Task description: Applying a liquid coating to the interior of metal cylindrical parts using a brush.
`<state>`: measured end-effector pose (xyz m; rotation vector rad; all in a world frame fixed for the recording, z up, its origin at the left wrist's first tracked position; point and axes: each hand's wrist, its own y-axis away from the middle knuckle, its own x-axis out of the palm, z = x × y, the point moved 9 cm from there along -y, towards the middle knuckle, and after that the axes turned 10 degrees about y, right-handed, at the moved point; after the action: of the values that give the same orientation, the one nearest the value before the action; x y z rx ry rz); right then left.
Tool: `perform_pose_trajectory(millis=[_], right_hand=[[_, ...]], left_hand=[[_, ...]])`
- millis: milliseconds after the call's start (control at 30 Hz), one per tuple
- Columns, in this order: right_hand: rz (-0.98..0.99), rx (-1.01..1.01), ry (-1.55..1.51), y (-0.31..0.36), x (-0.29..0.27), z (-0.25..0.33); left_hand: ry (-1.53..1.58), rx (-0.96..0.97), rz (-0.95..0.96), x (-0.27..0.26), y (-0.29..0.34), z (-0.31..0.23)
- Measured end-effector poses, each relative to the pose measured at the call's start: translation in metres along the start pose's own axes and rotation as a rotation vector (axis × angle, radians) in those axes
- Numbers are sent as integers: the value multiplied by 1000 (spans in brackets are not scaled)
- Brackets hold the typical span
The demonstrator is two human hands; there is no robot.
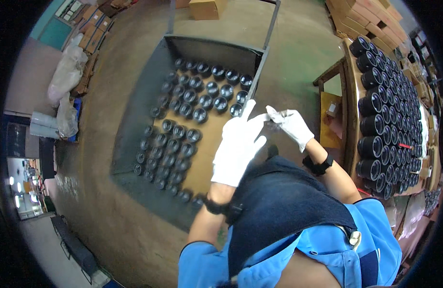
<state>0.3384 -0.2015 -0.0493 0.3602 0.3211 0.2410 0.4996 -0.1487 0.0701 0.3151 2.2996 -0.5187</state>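
Both of my hands wear white gloves. My left hand [238, 146] is held over the right side of a dark grey cart [135, 113], its fingers spread apart. Just to the right, my right hand [294, 126] has its fingers pinched together at the tip of one finger of the left glove. Under and beyond the left hand, several black round cups or caps with shiny tops [188, 96] stand in rows on a brown cardboard sheet [209, 139] inside the cart. Neither hand touches these black pieces.
A wooden table [348, 96] at the right bears many stacked black cylinders [372, 122]. The cart's metal handle frame [273, 24] rises at its far end. Cardboard boxes [207, 8] sit behind it, with more boxes [358, 19] far right. Plastic bags [70, 72] lie at the left wall.
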Motion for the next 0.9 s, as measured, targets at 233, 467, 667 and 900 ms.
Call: perform_pose_trajectory(millis=[233, 467, 667, 900], right_hand=[[7, 35, -421, -12, 26, -5], [79, 16, -899, -31, 8, 21], [652, -90, -1111, -65, 83, 52], [266, -105, -606, -62, 132, 91]], left_hand=[[-101, 6, -60, 11, -6, 7], [-231, -46, 241, 49, -16, 31], [1245, -906, -46, 32, 201, 28], [1055, -406, 159, 59, 216, 14]])
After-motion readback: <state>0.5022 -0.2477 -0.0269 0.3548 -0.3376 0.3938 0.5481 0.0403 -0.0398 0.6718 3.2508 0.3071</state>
